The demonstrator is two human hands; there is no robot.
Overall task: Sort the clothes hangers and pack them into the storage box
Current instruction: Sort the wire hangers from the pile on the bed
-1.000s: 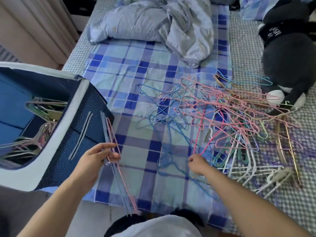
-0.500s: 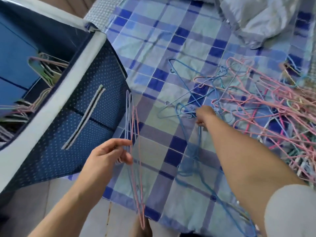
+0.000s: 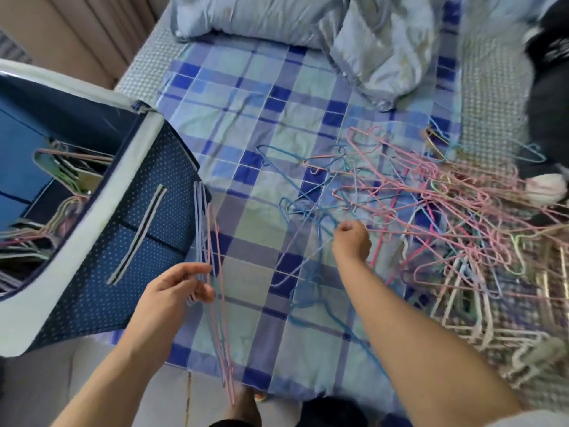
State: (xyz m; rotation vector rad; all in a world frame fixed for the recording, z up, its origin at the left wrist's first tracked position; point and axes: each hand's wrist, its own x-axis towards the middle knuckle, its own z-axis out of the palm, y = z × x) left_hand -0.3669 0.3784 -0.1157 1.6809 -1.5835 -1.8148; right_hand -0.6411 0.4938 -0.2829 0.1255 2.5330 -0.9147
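A tangled heap of thin wire hangers [image 3: 437, 217], mostly pink with some blue, green and white, covers the right side of the plaid bed sheet. My left hand [image 3: 175, 291] holds a flat bundle of blue and pink hangers [image 3: 212, 272] upright beside the storage box. My right hand [image 3: 352, 238] is closed around a blue hanger [image 3: 311, 208] at the left edge of the heap. The dark blue dotted storage box [image 3: 101, 229] with a white rim stands open at the left, with several hangers inside it.
A crumpled grey-blue quilt [image 3: 354, 32] lies at the far end of the bed. A dark plush toy [image 3: 548, 103] sits at the far right. A wooden wall or cupboard [image 3: 86, 35] runs behind the box. Floor shows below the bed edge.
My right hand has reached from the near edge of the heap further in among the blue hangers and grips one. My left hand keeps its bundle beside the box. The camera has swung about.
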